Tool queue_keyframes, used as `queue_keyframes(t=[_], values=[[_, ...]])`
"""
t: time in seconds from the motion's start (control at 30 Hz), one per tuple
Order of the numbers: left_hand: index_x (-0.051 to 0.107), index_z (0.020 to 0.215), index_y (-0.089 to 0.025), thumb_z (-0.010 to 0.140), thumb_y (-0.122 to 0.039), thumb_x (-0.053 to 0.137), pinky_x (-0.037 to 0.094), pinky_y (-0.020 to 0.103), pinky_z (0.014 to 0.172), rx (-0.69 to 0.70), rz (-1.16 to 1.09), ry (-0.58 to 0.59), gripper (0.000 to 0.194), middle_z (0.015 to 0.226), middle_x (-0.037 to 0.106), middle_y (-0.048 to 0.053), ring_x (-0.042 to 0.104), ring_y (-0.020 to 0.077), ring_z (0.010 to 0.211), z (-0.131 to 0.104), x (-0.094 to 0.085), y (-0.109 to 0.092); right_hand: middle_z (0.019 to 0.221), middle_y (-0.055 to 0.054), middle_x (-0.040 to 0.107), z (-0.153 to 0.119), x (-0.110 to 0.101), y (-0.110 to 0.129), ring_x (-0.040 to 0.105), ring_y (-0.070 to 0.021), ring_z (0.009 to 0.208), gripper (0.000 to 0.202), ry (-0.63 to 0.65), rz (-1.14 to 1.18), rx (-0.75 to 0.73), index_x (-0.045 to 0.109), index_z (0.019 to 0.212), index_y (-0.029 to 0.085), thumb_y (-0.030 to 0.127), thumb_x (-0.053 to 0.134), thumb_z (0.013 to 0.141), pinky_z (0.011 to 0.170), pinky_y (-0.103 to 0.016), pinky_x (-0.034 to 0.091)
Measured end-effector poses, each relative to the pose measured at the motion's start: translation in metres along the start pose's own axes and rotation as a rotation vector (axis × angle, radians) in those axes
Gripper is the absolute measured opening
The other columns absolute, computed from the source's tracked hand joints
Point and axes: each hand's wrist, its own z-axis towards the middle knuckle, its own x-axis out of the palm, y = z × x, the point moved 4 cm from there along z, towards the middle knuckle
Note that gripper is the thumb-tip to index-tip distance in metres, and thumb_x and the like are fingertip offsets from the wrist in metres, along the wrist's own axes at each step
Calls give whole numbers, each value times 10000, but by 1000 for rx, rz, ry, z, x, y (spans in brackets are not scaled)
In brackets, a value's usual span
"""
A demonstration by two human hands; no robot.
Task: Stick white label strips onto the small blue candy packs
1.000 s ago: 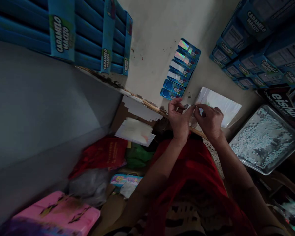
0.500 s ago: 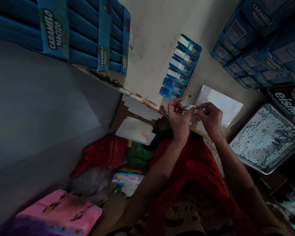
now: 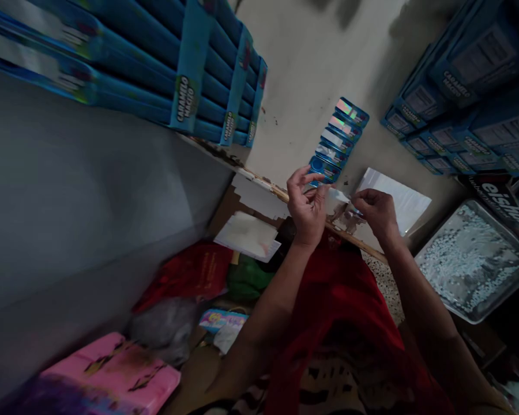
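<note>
My left hand [image 3: 307, 210] is closed in a pinch at the table's edge, its index finger raised. My right hand [image 3: 378, 213] is closed too, fingertips together. Between them stretches a small whitish strip [image 3: 339, 195], apparently a sticker, with its ends at the fingertips of both hands. Just beyond my left hand lies a row of small blue Caramelo Macizo packs [image 3: 343, 125]. The farther packs carry shiny silver strips; a nearer one shows a bare round blue spot, and my fingers partly cover the nearest end. A shiny pale sheet [image 3: 398, 199] lies beyond my right hand.
Blue display boxes [image 3: 185, 98] are stacked at the far left, and more blue boxes [image 3: 467, 86] at the right. A clear tray [image 3: 471, 259] of small pale beads stands right. Below the worn table edge [image 3: 277, 193] are paper sheets [image 3: 246, 233] and a pink package [image 3: 116, 369].
My hands have drawn slightly apart, and more of the whitish strip shows between them. The view has shifted, so the blue packs appear lower and farther right.
</note>
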Motion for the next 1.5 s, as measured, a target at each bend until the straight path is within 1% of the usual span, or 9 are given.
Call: queue_keyframes(t=[0.13, 0.3, 0.4, 0.5, 0.7, 0.87, 1.13, 1.33, 1.5], values=[[630, 1192, -271, 810, -352, 898, 634, 312, 890, -35, -40, 46, 473, 1031, 697, 15, 749, 177, 940, 22, -1, -6, 566, 18, 621, 10, 5, 21, 509, -126, 528, 181, -85, -118, -26, 737, 718, 193, 345, 643, 685, 512, -246, 333], [682, 1126, -256, 691, -197, 950, 633, 280, 856, -76, 0, 83, 514, 920, 713, -19, 745, 155, 855, 72, 4, -1, 609, 10, 639, 44, 14, 47, 551, -138, 588, 153, -182, -232, -125, 736, 715, 179, 310, 658, 727, 560, -256, 338], [706, 1098, -242, 656, -143, 945, 618, 251, 815, -35, 83, 111, 512, 890, 716, -26, 727, 144, 831, 100, 3, -2, 617, 7, 650, 63, 23, 55, 581, -147, 616, 148, -195, -306, -141, 742, 702, 172, 285, 662, 753, 594, -267, 344], [707, 1079, -220, 665, -150, 934, 602, 222, 761, 5, 239, 165, 477, 828, 699, -35, 710, 131, 796, 115, -5, -2, 631, 2, 677, 68, 37, 56, 610, -157, 645, 156, -178, -381, -128, 755, 702, 172, 267, 658, 777, 619, -272, 344], [694, 1105, -207, 704, -150, 906, 589, 203, 704, -3, 409, 240, 458, 786, 678, -45, 698, 113, 734, 121, -21, 3, 703, -20, 746, 57, 58, 48, 657, -180, 681, 181, -232, -506, -57, 783, 744, 186, 298, 656, 810, 628, -278, 350], [709, 1104, -210, 678, -101, 904, 559, 193, 668, 16, 454, 309, 482, 777, 673, -54, 675, 101, 690, 125, -19, 7, 745, -36, 765, 51, 63, 52, 661, -194, 697, 183, -274, -603, -7, 794, 786, 197, 310, 657, 829, 652, -289, 377], [708, 1105, -202, 707, -124, 898, 548, 203, 677, 26, 460, 348, 448, 788, 673, -48, 652, 94, 677, 127, -19, 11, 775, -47, 772, 48, 62, 54, 667, -218, 726, 180, -326, -720, 28, 790, 807, 209, 320, 651, 837, 687, -309, 417], [709, 1105, -203, 669, -96, 894, 542, 210, 677, -40, 419, 342, 485, 763, 660, -57, 657, 103, 687, 130, -17, 12, 822, -55, 785, 49, 63, 58, 692, -232, 779, 187, -294, -775, 32, 775, 821, 207, 328, 642, 872, 716, -323, 426], [717, 1105, -199, 636, -161, 923, 532, 230, 676, -116, 399, 373, 513, 770, 652, -45, 656, 117, 689, 137, -17, 15, 894, -89, 790, 47, 70, 60, 718, -276, 861, 179, -283, -871, 70, 735, 874, 210, 329, 608, 915, 781, -371, 460]])
